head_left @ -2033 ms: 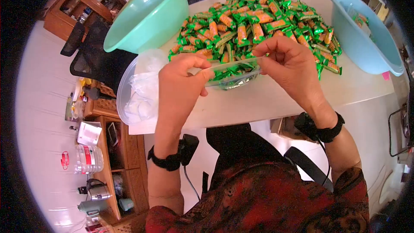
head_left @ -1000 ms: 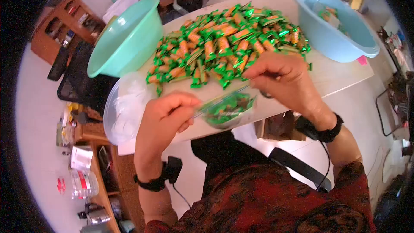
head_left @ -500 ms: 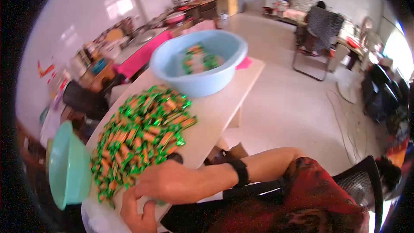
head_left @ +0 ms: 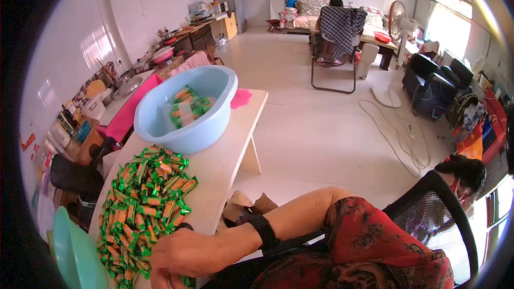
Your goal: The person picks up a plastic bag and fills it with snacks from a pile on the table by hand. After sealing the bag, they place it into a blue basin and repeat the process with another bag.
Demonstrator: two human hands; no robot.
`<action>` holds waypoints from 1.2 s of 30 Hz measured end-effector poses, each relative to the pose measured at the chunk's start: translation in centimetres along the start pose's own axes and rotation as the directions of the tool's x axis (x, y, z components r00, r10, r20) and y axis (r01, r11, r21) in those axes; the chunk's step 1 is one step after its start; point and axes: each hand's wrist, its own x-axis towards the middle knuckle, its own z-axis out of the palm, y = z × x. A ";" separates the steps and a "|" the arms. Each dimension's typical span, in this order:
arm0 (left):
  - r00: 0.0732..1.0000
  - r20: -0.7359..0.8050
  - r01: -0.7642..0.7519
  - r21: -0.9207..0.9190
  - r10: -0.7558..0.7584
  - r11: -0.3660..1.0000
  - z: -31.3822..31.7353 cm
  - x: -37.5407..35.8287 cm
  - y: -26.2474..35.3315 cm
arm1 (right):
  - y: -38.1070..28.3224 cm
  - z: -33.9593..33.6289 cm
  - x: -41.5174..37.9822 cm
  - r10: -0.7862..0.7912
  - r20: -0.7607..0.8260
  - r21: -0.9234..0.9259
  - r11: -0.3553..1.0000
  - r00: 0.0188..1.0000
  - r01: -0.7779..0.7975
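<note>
candies (head_left: 142, 208) in green and orange wrappers lie heaped on the pale table (head_left: 225, 163), spreading from the blue basin toward the near edge; the right hand (head_left: 184, 254) rests at the near end of the heap, fingers curled down among the wrappers, and whether they grip anything i cannot tell; the left hand is out of view; a light blue basin (head_left: 187, 109) stands just beyond the heap with a few filled bags inside; a mint green basin (head_left: 75, 257) sits at the left edge, cut off by the frame; a black mesh chair back (head_left: 433, 219) rises at the right; a person sits at a far desk (head_left: 334, 21).
</note>
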 end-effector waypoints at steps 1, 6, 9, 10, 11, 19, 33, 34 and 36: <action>0.999 -0.027 -0.020 0.071 0.022 0.997 0.2 -0.1 0.1 | 0.0 -0.2 -0.2 0.004 -0.005 -0.009 1.000 1.000 -0.004; 0.985 -0.107 -0.127 0.077 0.135 0.989 0.2 0.0 1.4 | -0.7 -2.7 -0.4 0.145 0.176 0.032 0.988 0.974 -0.153; 0.981 -0.103 -0.148 0.146 0.164 0.978 0.0 0.0 2.0 | -1.0 -2.4 -0.8 0.093 0.101 0.059 0.993 0.991 -0.099; 0.972 -0.139 -0.166 0.173 0.191 0.971 0.1 0.0 2.2 | -1.2 -2.3 -0.8 0.092 0.101 0.060 0.993 0.991 -0.098; 0.960 -0.174 -0.183 0.200 0.218 0.963 0.2 -0.2 2.3 | -1.4 -2.1 -0.8 0.031 0.013 0.065 0.997 0.999 -0.032; 0.960 -0.129 -0.172 0.434 0.250 0.884 0.0 -3.4 -1.4 | -2.7 -5.0 -0.4 -0.018 -0.190 0.120 0.992 0.982 0.042; 0.986 -0.030 -0.151 0.247 0.163 0.957 -0.2 -6.8 -1.0 | -2.8 -8.6 -1.4 0.209 0.181 0.345 0.902 0.961 -0.261; 0.995 0.013 -0.096 0.293 0.096 0.951 -0.2 -7.4 -1.5 | -2.3 -8.8 -1.3 0.193 0.203 0.354 0.900 0.960 -0.255; 0.999 0.043 -0.030 0.343 0.016 0.939 0.1 -7.6 -1.7 | -0.9 -10.0 -0.4 0.270 0.182 0.299 0.901 0.945 -0.315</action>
